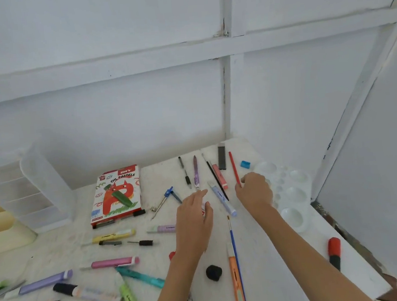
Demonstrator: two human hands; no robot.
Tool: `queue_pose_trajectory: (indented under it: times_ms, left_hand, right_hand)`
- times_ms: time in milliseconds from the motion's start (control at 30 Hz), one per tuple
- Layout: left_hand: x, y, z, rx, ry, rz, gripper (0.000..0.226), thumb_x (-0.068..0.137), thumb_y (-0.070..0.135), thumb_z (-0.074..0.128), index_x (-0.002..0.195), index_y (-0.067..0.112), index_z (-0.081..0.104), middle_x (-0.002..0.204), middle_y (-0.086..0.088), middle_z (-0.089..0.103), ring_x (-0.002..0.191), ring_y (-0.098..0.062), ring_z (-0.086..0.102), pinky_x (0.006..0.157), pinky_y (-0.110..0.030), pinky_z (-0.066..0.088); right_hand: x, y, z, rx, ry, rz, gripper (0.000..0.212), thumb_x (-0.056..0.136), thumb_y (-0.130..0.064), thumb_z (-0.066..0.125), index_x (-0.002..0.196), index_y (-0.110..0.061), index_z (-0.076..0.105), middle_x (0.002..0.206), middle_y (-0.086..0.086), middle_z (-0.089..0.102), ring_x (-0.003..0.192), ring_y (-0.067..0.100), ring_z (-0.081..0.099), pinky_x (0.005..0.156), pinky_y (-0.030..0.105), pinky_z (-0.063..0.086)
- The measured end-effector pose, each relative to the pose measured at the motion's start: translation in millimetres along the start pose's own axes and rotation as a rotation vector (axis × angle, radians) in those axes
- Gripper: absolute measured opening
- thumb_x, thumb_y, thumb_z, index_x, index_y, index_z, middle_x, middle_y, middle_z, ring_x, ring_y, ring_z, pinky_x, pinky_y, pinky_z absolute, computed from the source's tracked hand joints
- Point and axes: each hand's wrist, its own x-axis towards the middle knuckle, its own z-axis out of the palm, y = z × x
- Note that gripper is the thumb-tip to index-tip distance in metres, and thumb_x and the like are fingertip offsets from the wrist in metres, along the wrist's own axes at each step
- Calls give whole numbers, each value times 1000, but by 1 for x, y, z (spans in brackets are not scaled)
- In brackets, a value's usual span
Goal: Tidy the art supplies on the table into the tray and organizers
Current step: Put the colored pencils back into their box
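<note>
Pens, markers and brushes lie scattered over the white table (261, 252). My right hand (254, 192) pinches the near end of a red pencil (233, 166) that lies beside a blue sharpener (245, 164). My left hand (194, 220) hovers with straight fingers, the forefinger pointing toward the tip of a purple pen (195, 172). A small white and red thing (203, 211) shows by its thumb; I cannot tell whether the hand touches it. A lavender marker (222, 201) lies between the hands. A clear drawer organizer (47, 185) and a cream organizer (5, 229) stand at the far left.
An oil pastels box (117, 195) and a compass (166, 200) lie left of my left hand. A white palette (291, 192) sits by the right wall. A blue brush (235, 248), black cap (213, 272) and red-black marker (335, 252) lie nearer. The table's edge runs diagonally at right.
</note>
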Motion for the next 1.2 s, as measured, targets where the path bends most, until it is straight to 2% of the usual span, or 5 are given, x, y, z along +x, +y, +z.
queue_pose_trajectory:
  times_ms: [233, 367, 633, 1067, 1200]
  left_hand:
    - [7, -10, 6, 42, 12, -27, 37, 97, 21, 46, 134, 19, 47, 138, 2, 49, 128, -12, 41, 108, -23, 25]
    - [3, -18, 5, 52, -15, -55, 39, 98, 22, 43, 136, 21, 44, 143, 2, 44, 134, -12, 35, 111, -25, 21]
    - [-4, -29, -14, 93, 48, -19, 40, 100, 26, 38, 140, 21, 39, 146, 4, 39, 136, -10, 31, 109, -16, 14]
    - [-120, -143, -143, 164, 399, -189, 31, 94, 20, 45, 121, 15, 59, 120, -1, 61, 112, -19, 55, 95, -32, 41]
    - [-163, -184, -195, 165, 490, -277, 30, 91, 18, 45, 117, 16, 61, 113, 1, 63, 104, -15, 54, 88, -19, 34]
  right_hand:
    - [14, -5, 17, -185, 15, 2, 9, 96, -22, 51, 94, -13, 55, 77, 0, 50, 68, 10, 50, 58, 20, 39]
    - [16, -6, 18, 53, 69, 83, 27, 91, -23, 58, 69, -15, 44, 65, -1, 48, 55, 8, 45, 48, 18, 32]
    - [-20, -35, 10, 514, 158, -67, 16, 84, -20, 66, 72, -11, 61, 62, -3, 56, 54, 7, 49, 53, 16, 42]
    - [-179, -149, 63, 1188, -381, -155, 4, 82, -11, 71, 84, -14, 72, 70, 3, 70, 61, 10, 63, 63, 18, 53]
    - [-227, -187, 90, 1299, -428, -84, 9, 83, -20, 69, 81, -11, 70, 63, -1, 68, 57, 8, 62, 60, 17, 53]
